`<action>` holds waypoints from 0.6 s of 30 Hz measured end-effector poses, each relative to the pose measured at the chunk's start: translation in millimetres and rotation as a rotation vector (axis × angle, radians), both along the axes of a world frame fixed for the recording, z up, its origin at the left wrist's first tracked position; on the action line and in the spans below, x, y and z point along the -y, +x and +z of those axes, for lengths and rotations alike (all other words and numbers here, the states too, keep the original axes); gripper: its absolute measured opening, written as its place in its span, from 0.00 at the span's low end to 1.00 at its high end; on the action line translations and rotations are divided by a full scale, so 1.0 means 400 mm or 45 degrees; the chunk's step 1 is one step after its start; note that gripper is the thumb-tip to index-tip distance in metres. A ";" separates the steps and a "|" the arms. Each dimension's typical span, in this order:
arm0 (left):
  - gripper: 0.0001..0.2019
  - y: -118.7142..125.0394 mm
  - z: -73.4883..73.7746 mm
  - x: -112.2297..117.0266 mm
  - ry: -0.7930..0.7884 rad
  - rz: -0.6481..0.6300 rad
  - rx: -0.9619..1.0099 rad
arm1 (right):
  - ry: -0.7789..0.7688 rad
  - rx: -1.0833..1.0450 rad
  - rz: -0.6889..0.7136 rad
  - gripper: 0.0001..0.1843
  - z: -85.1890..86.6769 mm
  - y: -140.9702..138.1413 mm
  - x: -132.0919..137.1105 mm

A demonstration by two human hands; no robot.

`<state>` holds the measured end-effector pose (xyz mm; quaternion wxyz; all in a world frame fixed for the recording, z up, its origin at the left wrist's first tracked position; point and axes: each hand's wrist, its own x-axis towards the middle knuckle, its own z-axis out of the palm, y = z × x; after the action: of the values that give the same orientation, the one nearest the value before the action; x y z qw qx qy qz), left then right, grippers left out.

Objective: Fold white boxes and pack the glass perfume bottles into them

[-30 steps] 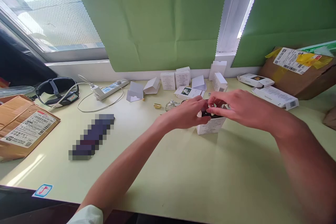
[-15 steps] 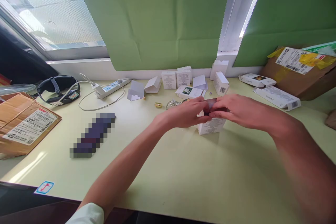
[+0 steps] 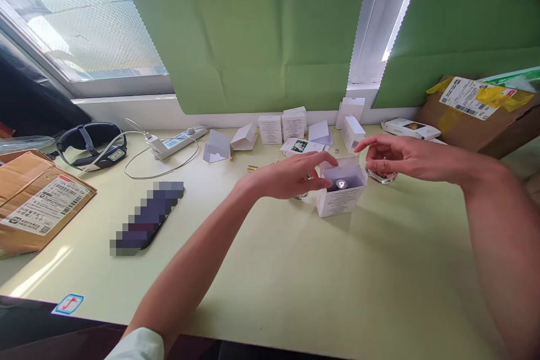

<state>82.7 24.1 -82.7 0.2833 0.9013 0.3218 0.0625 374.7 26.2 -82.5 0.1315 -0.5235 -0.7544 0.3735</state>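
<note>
A small white carton (image 3: pixel 340 200) stands open on the pale green table (image 3: pixel 270 270). A dark bottle with a silver top (image 3: pixel 341 184) sits inside it. My left hand (image 3: pixel 291 175) hovers just left of the carton, fingers apart, fingertips near its rim. Raised above and to the right of the carton is my right hand (image 3: pixel 394 156), its fingers spread and nothing in them. A clear glass piece (image 3: pixel 381 177) lies on the table under that hand.
Several small white cartons (image 3: pixel 293 124) line the back by the window sill. A power strip with a cable (image 3: pixel 177 142) and a black headset (image 3: pixel 90 143) lie at the left. Taped cardboard parcels sit at the far left (image 3: pixel 36 202) and far right (image 3: pixel 481 115). A blurred dark object (image 3: pixel 147 218) lies left of centre.
Both hands were pressed together over the carton's top. They have since drawn apart, the right lifting away to the right, and the open carton with the bottle inside now shows.
</note>
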 end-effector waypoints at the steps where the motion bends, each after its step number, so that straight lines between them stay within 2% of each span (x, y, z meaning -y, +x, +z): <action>1: 0.19 0.001 0.000 0.000 -0.008 0.006 0.000 | -0.046 -0.028 0.019 0.35 -0.010 0.008 -0.008; 8: 0.20 0.009 -0.011 -0.003 -0.010 -0.005 -0.003 | -0.196 -0.096 0.134 0.38 -0.052 -0.004 -0.030; 13: 0.19 0.023 -0.021 0.001 0.038 -0.039 0.000 | -0.200 -0.043 0.247 0.35 -0.049 -0.026 -0.030; 18: 0.18 0.035 -0.032 0.002 0.060 -0.006 0.029 | -0.159 -0.023 0.283 0.28 -0.033 -0.039 -0.019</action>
<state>96.8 23.1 -95.7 0.2659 0.9076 0.3150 0.0798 358.9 33.8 -95.8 0.0633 -0.4405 -0.7817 0.4369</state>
